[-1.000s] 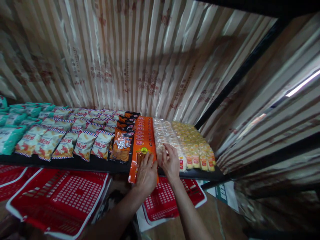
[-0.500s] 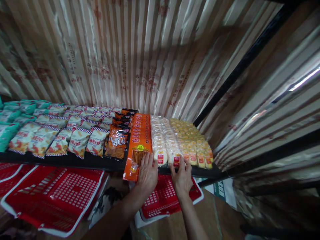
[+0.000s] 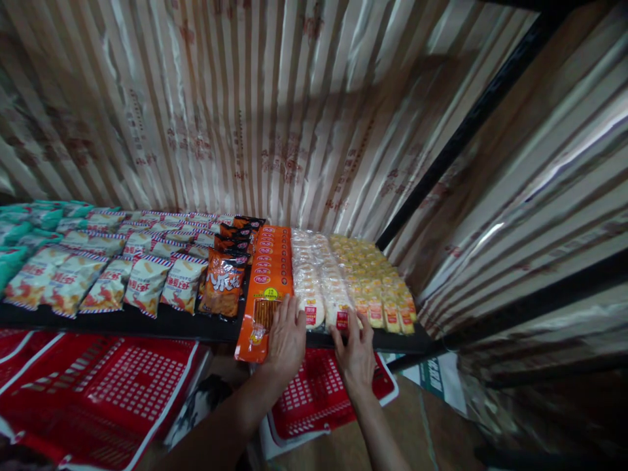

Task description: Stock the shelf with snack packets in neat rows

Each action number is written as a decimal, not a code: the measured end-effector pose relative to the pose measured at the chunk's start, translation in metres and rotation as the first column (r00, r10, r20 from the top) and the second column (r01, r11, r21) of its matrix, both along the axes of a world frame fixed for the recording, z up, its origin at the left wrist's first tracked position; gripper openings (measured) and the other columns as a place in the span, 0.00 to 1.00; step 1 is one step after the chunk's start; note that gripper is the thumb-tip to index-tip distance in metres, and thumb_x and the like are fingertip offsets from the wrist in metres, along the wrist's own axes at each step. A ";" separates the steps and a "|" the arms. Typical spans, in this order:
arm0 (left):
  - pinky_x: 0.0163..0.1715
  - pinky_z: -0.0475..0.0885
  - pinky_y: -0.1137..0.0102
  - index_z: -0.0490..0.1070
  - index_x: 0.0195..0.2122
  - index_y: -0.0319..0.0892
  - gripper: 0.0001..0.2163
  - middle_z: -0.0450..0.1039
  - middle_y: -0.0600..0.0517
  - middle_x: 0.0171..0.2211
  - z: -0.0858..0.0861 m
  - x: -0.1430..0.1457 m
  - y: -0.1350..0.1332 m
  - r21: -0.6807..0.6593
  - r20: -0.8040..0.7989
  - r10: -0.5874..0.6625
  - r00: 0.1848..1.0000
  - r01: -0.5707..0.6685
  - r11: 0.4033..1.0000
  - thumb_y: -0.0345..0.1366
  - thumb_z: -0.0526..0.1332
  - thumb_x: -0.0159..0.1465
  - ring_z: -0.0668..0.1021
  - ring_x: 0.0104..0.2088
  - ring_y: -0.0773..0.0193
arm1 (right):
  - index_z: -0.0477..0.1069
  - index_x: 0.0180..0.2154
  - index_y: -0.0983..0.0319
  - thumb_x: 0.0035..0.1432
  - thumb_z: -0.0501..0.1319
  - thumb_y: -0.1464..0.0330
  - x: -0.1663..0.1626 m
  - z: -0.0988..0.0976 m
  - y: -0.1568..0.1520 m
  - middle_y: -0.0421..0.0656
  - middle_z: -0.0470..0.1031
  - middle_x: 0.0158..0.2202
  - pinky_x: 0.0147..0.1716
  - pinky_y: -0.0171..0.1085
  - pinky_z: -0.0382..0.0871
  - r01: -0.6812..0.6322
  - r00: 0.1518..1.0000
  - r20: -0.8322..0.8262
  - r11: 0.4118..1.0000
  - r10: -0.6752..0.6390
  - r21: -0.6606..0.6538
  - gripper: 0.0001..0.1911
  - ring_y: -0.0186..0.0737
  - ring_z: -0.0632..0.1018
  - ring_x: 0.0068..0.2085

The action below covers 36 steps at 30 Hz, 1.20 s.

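Note:
On the black shelf (image 3: 161, 328), my left hand (image 3: 284, 340) lies with fingers stretched forward. Its fingertips touch the right side of the front orange snack packet (image 3: 259, 327), in a row of overlapping orange packets. My right hand (image 3: 356, 356) rests its spread thumb and fingers at the front of a row of wrapped round white crackers (image 3: 338, 307); the contact under the fingertips is partly hidden. Between the hands shows another row of white crackers (image 3: 310, 307). Small yellow snack packs (image 3: 387, 294) stand in rows right of my right hand.
Black-and-orange bags (image 3: 223, 281), white snack bags with striped tops (image 3: 144, 281) and teal bags (image 3: 14, 229) fill the shelf's left. Red baskets (image 3: 142, 373) sit below its front edge. A dark metal post (image 3: 441, 157) slants at the right, before a striped curtain (image 3: 220, 98).
The view has shifted slightly, so the shelf goods sit a little lower and further left. Both hands stay at about the same places on the packets.

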<state>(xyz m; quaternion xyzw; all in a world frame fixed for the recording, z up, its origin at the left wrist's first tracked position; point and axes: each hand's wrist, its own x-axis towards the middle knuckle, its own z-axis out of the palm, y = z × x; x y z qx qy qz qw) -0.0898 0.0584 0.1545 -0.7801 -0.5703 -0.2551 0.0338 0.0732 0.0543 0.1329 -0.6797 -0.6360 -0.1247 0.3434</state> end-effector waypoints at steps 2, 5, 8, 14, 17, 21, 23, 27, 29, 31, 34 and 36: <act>0.55 0.63 0.54 0.65 0.52 0.34 0.16 0.59 0.38 0.59 0.001 0.001 0.002 0.000 0.008 0.013 1.000 -0.013 1.000 0.28 0.50 0.63 0.58 0.62 0.48 | 0.62 0.57 0.60 0.62 0.50 0.59 0.003 0.005 0.006 0.53 0.64 0.55 0.48 0.48 0.68 -0.105 0.990 0.103 0.992 0.098 0.069 0.23 0.50 0.68 0.53; 0.57 0.59 0.52 0.60 0.57 0.36 0.20 0.53 0.37 0.62 0.001 0.007 0.002 0.018 -0.012 -0.073 0.997 0.074 0.997 0.33 0.52 0.64 0.53 0.64 0.48 | 0.61 0.58 0.60 0.63 0.50 0.62 0.003 0.019 0.028 0.49 0.65 0.56 0.55 0.48 0.61 -0.297 0.934 0.223 0.953 0.279 0.052 0.22 0.47 0.65 0.57; 0.60 0.53 0.52 0.52 0.62 0.37 0.27 0.46 0.38 0.65 -0.001 0.016 0.000 0.035 -0.062 -0.234 0.970 0.236 0.971 0.39 0.55 0.63 0.48 0.65 0.48 | 0.58 0.60 0.63 0.65 0.45 0.63 0.001 0.036 0.062 0.49 0.60 0.60 0.58 0.49 0.56 -0.361 0.899 0.253 0.932 0.358 -0.036 0.24 0.46 0.56 0.63; 0.61 0.47 0.53 0.52 0.62 0.37 0.24 0.48 0.40 0.64 -0.009 0.034 -0.002 0.016 -0.081 -0.314 0.946 0.316 0.949 0.40 0.49 0.66 0.49 0.64 0.49 | 0.61 0.58 0.59 0.66 0.39 0.61 0.004 0.060 0.127 0.44 0.60 0.61 0.60 0.52 0.50 -0.398 0.822 0.285 0.856 0.492 -0.329 0.25 0.46 0.51 0.65; 0.61 0.45 0.55 0.52 0.63 0.39 0.23 0.49 0.43 0.64 -0.009 0.040 0.000 0.065 -0.096 -0.374 0.923 0.380 0.922 0.39 0.46 0.68 0.50 0.64 0.50 | 0.60 0.59 0.58 0.65 0.40 0.59 0.007 0.067 0.145 0.43 0.58 0.62 0.60 0.51 0.51 -0.344 0.841 0.263 0.841 0.474 -0.417 0.26 0.47 0.49 0.65; 0.61 0.45 0.54 0.58 0.59 0.44 0.20 0.54 0.46 0.63 -0.003 0.047 0.006 -0.002 -0.118 -0.453 0.883 0.456 0.890 0.40 0.46 0.68 0.51 0.64 0.53 | 0.56 0.61 0.56 0.65 0.40 0.56 0.001 0.077 0.154 0.40 0.54 0.64 0.61 0.50 0.46 -0.324 0.805 0.273 0.776 0.526 -0.542 0.27 0.46 0.45 0.66; 0.61 0.45 0.52 0.61 0.58 0.44 0.19 0.56 0.46 0.62 0.000 0.052 0.010 -0.050 -0.119 -0.467 0.876 0.464 0.884 0.42 0.48 0.67 0.51 0.64 0.53 | 0.52 0.62 0.54 0.64 0.40 0.54 -0.006 0.081 0.156 0.39 0.51 0.65 0.61 0.50 0.46 -0.322 0.788 0.267 0.740 0.555 -0.590 0.28 0.46 0.44 0.66; 0.61 0.45 0.50 0.60 0.58 0.44 0.22 0.54 0.45 0.62 0.000 0.061 0.016 -0.088 -0.107 -0.436 0.894 0.428 0.899 0.45 0.51 0.65 0.50 0.65 0.51 | 0.49 0.63 0.54 0.64 0.39 0.53 -0.017 0.081 0.157 0.40 0.47 0.66 0.60 0.50 0.48 -0.279 0.807 0.247 0.715 0.537 -0.641 0.29 0.48 0.45 0.66; 0.61 0.46 0.50 0.60 0.59 0.43 0.22 0.54 0.45 0.63 -0.003 0.063 0.017 -0.094 -0.108 -0.426 0.898 0.417 0.904 0.45 0.49 0.66 0.49 0.65 0.51 | 0.49 0.63 0.53 0.64 0.39 0.53 -0.020 0.078 0.157 0.40 0.47 0.66 0.60 0.50 0.49 -0.263 0.826 0.241 0.727 0.510 -0.634 0.29 0.48 0.47 0.66; 0.61 0.46 0.50 0.59 0.59 0.43 0.22 0.53 0.45 0.63 -0.006 0.064 0.018 -0.090 -0.105 -0.420 0.901 0.412 0.907 0.46 0.48 0.66 0.48 0.65 0.51 | 0.50 0.63 0.52 0.64 0.39 0.53 -0.020 0.075 0.158 0.40 0.47 0.66 0.60 0.49 0.48 -0.255 0.831 0.248 0.738 0.497 -0.625 0.28 0.48 0.48 0.65; 0.61 0.46 0.50 0.57 0.60 0.44 0.22 0.51 0.46 0.64 -0.011 0.064 0.020 -0.088 -0.101 -0.429 0.897 0.422 0.902 0.45 0.47 0.67 0.47 0.65 0.51 | 0.51 0.63 0.53 0.64 0.39 0.53 -0.019 0.070 0.157 0.40 0.47 0.66 0.60 0.49 0.47 -0.243 0.821 0.273 0.739 0.502 -0.628 0.29 0.48 0.50 0.65; 0.61 0.45 0.50 0.57 0.60 0.44 0.22 0.51 0.46 0.64 -0.014 0.066 0.022 -0.109 -0.103 -0.432 0.896 0.422 0.900 0.45 0.47 0.67 0.46 0.65 0.51 | 0.51 0.63 0.54 0.64 0.40 0.53 -0.018 0.068 0.157 0.40 0.47 0.66 0.60 0.48 0.47 -0.243 0.810 0.291 0.743 0.509 -0.623 0.28 0.48 0.50 0.65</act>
